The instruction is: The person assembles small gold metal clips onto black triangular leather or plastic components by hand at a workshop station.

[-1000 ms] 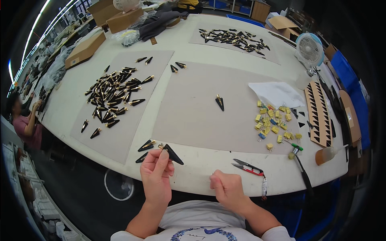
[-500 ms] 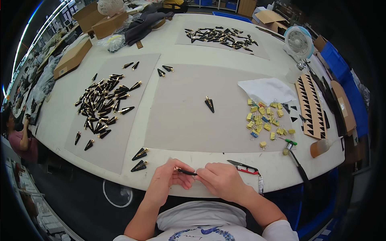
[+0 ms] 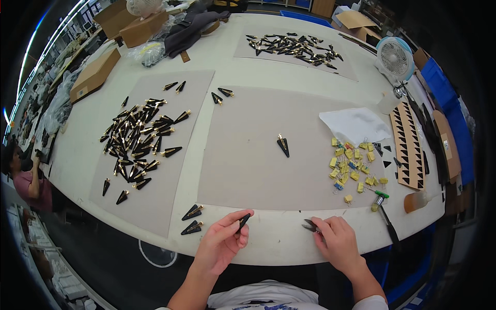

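Observation:
My left hand (image 3: 221, 242) holds a small black pointed tag (image 3: 243, 222) upright between thumb and fingertips, above the table's near edge. My right hand (image 3: 338, 243) is closed around thread snips (image 3: 311, 226), whose dark blades point left, a short way from the left hand. Two black tags with gold fittings (image 3: 192, 212) lie left of my left hand. Beyond both hands, a single black tag (image 3: 283, 146) with a gold fitting rests on the grey sheet (image 3: 243, 170). The fingers hide much of the held tag and the snips' handles.
A large heap of black tags (image 3: 137, 137) covers the left sheet; another heap (image 3: 294, 49) lies far back. To the right are yellow binder clips (image 3: 355, 175), a white cloth (image 3: 356, 125), a hammer (image 3: 385, 217), a liquid bottle (image 3: 415, 201) and a fan (image 3: 394, 58). A person (image 3: 31, 181) sits far left.
My hands have moved apart. The left one has raised and turned the tag; the right one has let go of it, moved right and taken the snips off the table.

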A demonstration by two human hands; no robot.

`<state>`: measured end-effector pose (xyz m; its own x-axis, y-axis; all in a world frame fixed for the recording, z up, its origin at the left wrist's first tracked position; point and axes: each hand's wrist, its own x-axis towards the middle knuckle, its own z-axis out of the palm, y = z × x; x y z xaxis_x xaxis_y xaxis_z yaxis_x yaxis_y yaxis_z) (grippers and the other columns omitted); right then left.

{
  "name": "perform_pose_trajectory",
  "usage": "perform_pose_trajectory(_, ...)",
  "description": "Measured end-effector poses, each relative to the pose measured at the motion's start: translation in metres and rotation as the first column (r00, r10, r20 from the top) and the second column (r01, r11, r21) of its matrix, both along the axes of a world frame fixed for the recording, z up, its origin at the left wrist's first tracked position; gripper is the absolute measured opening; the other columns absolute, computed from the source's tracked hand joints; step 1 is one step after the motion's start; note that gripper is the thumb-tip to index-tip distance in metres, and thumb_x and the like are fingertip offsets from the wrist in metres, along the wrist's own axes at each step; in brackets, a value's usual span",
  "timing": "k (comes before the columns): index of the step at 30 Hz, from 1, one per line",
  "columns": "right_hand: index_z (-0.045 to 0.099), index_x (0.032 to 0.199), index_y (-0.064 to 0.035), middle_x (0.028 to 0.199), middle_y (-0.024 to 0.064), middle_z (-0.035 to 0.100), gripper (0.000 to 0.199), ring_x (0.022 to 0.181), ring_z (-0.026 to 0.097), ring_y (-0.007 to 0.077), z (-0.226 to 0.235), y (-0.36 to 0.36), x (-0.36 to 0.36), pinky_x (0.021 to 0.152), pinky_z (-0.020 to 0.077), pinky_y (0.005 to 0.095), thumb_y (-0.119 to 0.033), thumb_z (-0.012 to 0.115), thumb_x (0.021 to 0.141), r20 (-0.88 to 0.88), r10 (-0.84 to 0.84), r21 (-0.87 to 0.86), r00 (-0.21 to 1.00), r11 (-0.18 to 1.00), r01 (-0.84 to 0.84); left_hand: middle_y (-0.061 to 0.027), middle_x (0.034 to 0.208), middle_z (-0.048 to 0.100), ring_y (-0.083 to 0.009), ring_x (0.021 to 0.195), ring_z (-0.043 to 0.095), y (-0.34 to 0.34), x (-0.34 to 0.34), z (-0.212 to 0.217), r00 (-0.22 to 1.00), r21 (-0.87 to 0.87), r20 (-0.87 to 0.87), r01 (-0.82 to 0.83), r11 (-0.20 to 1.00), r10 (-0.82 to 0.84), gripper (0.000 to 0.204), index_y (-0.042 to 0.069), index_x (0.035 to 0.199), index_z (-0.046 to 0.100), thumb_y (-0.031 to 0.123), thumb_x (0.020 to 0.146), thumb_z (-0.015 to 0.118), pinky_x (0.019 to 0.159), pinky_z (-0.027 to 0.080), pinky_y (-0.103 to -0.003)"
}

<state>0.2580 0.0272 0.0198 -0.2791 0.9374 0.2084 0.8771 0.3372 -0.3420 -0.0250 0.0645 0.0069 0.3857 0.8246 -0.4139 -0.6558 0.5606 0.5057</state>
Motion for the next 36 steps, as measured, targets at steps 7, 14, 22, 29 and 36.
perform_pose_trajectory(7,0.06,0.105,0.0008,0.084,0.0133,0.06,0.019,0.073,0.06,0.0255,-0.017,0.011,0.0,0.065,0.0484,0.0332,0.003,0.056,0.086,-0.312,-0.21,-0.143,0.927,0.975,0.172,-0.002,0.078,0.047,-0.0107,0.065,0.04,-0.013,0.009,-0.008,0.935,-0.076,0.355,0.049,0.996,-0.019,0.027,-0.001,0.111,0.058,0.02,0.102,0.045,0.057,0.038,-0.023)
perform_pose_trajectory(14,0.062,0.111,-0.0001,0.095,0.014,0.066,0.019,0.073,0.064,0.0251,0.045,0.02,-0.041,0.066,0.0497,0.0304,-0.009,0.053,0.096,-0.45,0.064,-0.233,0.891,0.954,-0.186,-0.0004,0.076,0.047,-0.0094,0.066,0.041,-0.032,0.023,0.005,0.951,-0.012,0.303,0.061,0.998,-0.055,0.025,0.0,0.11,0.057,0.022,0.102,0.051,0.059,0.036,-0.022)
perform_pose_trajectory(22,0.062,0.097,-0.005,0.083,0.0077,0.066,0.016,0.062,0.063,0.0253,0.05,0.008,-0.041,0.05,0.0461,0.0339,-0.02,0.063,0.094,-0.433,0.285,-0.123,0.855,0.921,-0.369,-0.0017,0.073,0.053,-0.0086,0.066,0.047,-0.045,0.028,0.031,0.989,0.127,-0.124,0.095,0.987,-0.079,0.021,0.0,0.106,0.06,0.016,0.093,0.061,0.059,0.036,-0.022)
perform_pose_trajectory(29,0.061,0.094,-0.0071,0.077,0.0064,0.063,0.015,0.058,0.061,0.0245,0.052,0.0,-0.038,0.047,0.0436,0.0336,-0.021,0.063,0.093,-0.358,0.31,-0.022,0.881,0.94,-0.34,0.001,0.076,0.056,-0.0057,0.069,0.053,-0.049,0.031,0.028,0.987,0.177,-0.101,0.139,0.974,-0.122,0.019,0.001,0.112,0.061,0.01,0.096,0.058,0.062,0.042,-0.02)
perform_pose_trajectory(36,0.061,0.092,-0.0081,0.072,0.0049,0.059,0.015,0.056,0.059,0.0224,0.05,-0.004,-0.036,0.046,0.0428,0.033,-0.023,0.064,0.092,-0.293,0.337,0.021,0.895,0.938,-0.347,0.0016,0.076,0.056,-0.0053,0.068,0.053,-0.052,0.036,0.027,0.984,0.146,-0.111,0.154,0.977,-0.138,0.019,0.001,0.112,0.061,0.01,0.096,0.058,0.061,0.042,-0.02)
